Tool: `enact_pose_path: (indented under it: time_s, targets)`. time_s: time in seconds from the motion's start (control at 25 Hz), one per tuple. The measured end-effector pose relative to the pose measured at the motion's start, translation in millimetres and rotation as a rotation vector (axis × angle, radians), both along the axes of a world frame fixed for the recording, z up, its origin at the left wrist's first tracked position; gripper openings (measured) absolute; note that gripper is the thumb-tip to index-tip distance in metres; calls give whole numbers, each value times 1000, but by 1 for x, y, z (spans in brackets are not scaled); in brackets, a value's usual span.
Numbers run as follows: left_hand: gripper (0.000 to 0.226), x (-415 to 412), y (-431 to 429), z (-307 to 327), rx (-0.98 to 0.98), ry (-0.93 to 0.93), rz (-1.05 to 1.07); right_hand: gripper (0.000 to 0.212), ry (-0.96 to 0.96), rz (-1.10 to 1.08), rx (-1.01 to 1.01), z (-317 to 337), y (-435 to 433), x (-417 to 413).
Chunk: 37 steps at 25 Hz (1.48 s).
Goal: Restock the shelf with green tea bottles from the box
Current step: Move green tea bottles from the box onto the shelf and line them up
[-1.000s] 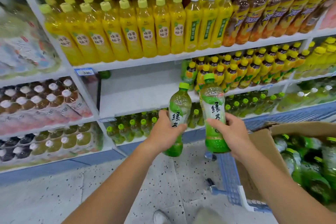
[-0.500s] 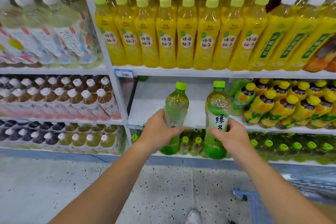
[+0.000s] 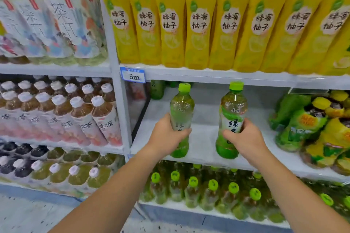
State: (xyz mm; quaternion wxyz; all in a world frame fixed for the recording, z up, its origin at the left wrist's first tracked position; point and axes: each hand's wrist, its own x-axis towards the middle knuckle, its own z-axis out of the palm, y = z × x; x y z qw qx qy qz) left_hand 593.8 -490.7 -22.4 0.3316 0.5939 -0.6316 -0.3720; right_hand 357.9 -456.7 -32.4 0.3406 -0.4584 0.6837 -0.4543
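- Mostly bare, the middle shelf (image 3: 204, 111) is the biggest thing in play. It is a wide white bay, open between the upright post (image 3: 121, 109) on the left and the green-and-yellow packs (image 3: 310, 130) leaning in from the right.
- Above it, the row of yellow bottles (image 3: 198, 24) stands on the upper board (image 3: 217, 78). The board's front lip sits just over the two green caps, so headroom looks tight. I judge the bottles must slide in low rather than be lifted.
- Two green tea bottles are upright at the shelf's front edge, well apart. The left bottle (image 3: 181, 111) and the right bottle (image 3: 233, 113), its label facing out, are likely held this way so they land standing and readable. Whether their bases touch the shelf I cannot tell.
- Each is gripped low on the body. The left hand (image 3: 166, 136) wraps its fingers round one and the right hand (image 3: 246, 138) curls round the other, leaving caps and shoulders free.
- A lone green bottle (image 3: 157, 90) stands at the back left corner, probably where the row begins.
- The box is out of view.
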Motion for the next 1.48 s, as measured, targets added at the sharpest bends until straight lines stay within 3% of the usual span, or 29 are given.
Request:
enact_pose_path:
  time_s: [0.64,0.76,0.88,1.0,1.12,1.36,1.48]
  targets:
    - [39,-15,-66,-65,-247,245,-65,29,-34,100,-261,-65,-73,8]
    - [52,-7,-62,-67,-248,228,-111,35,7,144,-250,-68,-73,8]
    - [66,4,-55,-80,-258,112,-160,54,97,264,-206,-72,-56,-7]
    - [52,9,-53,-98,-380,-48,-68,51,226,268,-216,-78,-50,-19]
    - [42,8,-63,-106,-428,-33,-44,38,314,263,-258,-81,-71,-11]
    - [29,11,-116,-103,-431,-14,63,38,213,252,-280,-86,-152,14]
    - [33,12,-147,-100,-416,-4,115,39,127,199,-277,-92,-188,23]
